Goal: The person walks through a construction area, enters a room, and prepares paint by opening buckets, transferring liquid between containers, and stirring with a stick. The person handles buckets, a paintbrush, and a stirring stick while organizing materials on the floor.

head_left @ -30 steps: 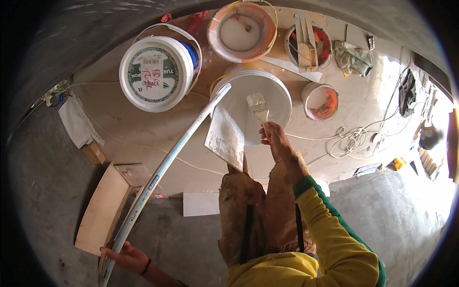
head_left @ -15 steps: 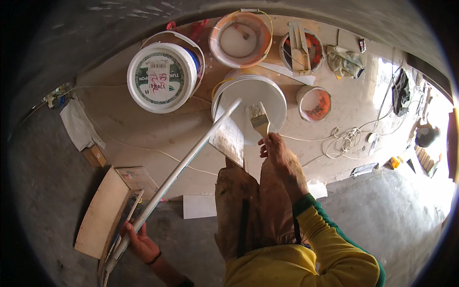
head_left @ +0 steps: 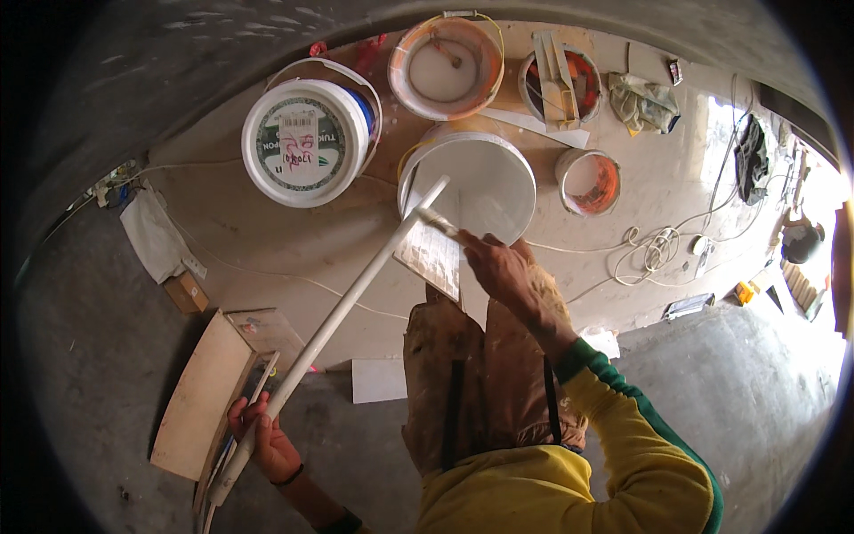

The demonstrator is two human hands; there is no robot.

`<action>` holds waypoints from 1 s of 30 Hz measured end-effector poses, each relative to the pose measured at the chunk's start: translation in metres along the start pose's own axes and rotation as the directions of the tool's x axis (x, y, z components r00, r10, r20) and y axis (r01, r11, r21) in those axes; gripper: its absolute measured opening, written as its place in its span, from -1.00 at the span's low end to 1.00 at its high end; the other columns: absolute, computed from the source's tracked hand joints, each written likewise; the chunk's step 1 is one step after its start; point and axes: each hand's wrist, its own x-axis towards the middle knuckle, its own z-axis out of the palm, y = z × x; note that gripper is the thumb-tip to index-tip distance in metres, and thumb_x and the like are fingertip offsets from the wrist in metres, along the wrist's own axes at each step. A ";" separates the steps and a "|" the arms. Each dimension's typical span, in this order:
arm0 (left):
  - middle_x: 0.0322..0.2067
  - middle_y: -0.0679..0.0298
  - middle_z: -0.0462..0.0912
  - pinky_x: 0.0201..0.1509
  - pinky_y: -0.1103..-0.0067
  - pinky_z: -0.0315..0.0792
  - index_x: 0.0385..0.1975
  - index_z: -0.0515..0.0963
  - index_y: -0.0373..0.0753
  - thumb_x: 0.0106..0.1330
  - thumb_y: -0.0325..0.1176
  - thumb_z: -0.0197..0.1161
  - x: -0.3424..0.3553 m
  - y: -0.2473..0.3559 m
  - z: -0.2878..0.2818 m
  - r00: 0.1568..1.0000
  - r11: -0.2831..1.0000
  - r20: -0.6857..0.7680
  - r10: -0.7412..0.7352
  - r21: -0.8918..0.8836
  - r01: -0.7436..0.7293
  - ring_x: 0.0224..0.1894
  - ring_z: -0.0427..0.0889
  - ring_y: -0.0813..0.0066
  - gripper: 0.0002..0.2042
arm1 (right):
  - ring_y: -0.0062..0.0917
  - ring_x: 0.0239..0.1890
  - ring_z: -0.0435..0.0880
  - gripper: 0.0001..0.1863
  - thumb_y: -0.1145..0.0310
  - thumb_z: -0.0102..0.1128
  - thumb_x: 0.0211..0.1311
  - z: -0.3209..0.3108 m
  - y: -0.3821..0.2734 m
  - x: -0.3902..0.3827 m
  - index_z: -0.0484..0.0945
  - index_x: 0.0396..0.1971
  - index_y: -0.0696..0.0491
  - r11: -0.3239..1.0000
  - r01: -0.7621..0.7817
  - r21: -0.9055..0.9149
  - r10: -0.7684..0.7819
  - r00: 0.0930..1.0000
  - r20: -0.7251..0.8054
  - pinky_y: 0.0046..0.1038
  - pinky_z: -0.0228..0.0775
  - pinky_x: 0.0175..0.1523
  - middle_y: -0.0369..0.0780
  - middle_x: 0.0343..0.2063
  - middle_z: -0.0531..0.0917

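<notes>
My left hand [head_left: 271,445] is closed around the lower part of a long white pole [head_left: 334,327], which slants up to the right. The pole's far end reaches over a white bucket [head_left: 511,191] that has pale liquid or paint in it. In my right hand [head_left: 505,274] is a paintbrush [head_left: 439,222], its paint-coated bristles against or just beside the pole near that end. Below the pole, a paint-smeared flat board [head_left: 431,258] leans out over the bucket's near rim. Its inner end is hidden.
Beyond stand a lidded white tub [head_left: 342,173], an orange-stained bucket [head_left: 485,98], a small orange-stained pail [head_left: 608,185] and another bucket with tools [head_left: 559,89] across it. A coiled cable [head_left: 656,254] lies on the floor to the right; a wooden box [head_left: 200,392] is at left.
My right hand has swung the paintbrush left, from over the bucket to the pole. My left hand and the pole's lower end have shifted slightly right.
</notes>
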 end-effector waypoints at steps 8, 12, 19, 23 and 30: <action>-0.35 0.32 0.51 0.21 0.41 0.24 0.02 0.25 -0.33 0.06 -0.56 0.12 -0.004 -0.006 -0.013 0.994 0.995 0.079 0.078 0.056 -0.083 -0.02 0.48 0.30 -0.54 | -0.15 -0.38 0.61 -0.69 0.36 -0.07 0.17 0.067 0.079 0.087 0.50 -0.09 -0.03 0.963 -0.045 -0.266 0.038 0.999 -0.031 -0.18 0.47 -0.31 -0.04 -0.38 0.55; -0.34 0.29 0.49 0.17 0.35 0.30 -0.10 0.30 -0.31 0.08 -0.49 0.19 -0.005 -0.008 -0.024 0.986 0.976 0.044 0.164 0.135 -0.168 -0.05 0.50 0.27 -0.64 | -0.12 -0.27 0.61 -0.69 0.38 -0.12 0.15 0.067 0.125 0.123 0.53 -0.14 -0.01 0.953 -0.184 -0.239 0.179 0.983 -0.045 -0.19 0.47 -0.23 -0.02 -0.36 0.60; -0.25 0.24 0.43 0.18 0.28 0.22 -0.30 0.33 -0.22 0.18 -0.33 0.16 -0.028 0.062 -0.071 0.882 0.854 0.215 0.419 0.238 -0.463 -0.01 0.43 0.34 -0.80 | -0.22 -0.47 0.57 -0.75 0.26 0.00 0.19 0.006 0.107 0.043 0.49 -0.21 0.07 0.981 -0.080 0.175 0.088 0.995 -0.040 -0.31 0.36 -0.33 -0.11 -0.50 0.57; -0.30 0.24 0.43 0.17 0.25 0.21 -0.32 0.33 -0.18 0.18 -0.33 0.17 -0.013 0.111 -0.063 0.826 0.846 0.250 0.505 0.046 -0.531 -0.04 0.42 0.35 -0.82 | -0.31 -0.56 0.52 -0.75 0.29 -0.04 0.22 -0.035 0.083 0.004 0.47 -0.23 0.13 0.895 -0.158 0.417 0.224 0.968 -0.115 -0.36 0.36 -0.39 -0.08 -0.61 0.51; -0.33 0.15 0.44 0.10 0.25 0.35 -0.29 0.39 -0.35 0.27 -0.36 0.06 0.073 0.081 0.066 0.661 0.625 0.251 0.707 0.215 -0.751 -0.11 0.47 0.29 -0.83 | -0.46 -0.63 0.50 -0.81 0.34 -0.12 0.29 -0.107 0.091 0.101 0.44 -0.28 0.13 0.985 0.091 0.145 -0.020 0.902 -0.431 -0.39 0.31 -0.51 -0.17 -0.59 0.53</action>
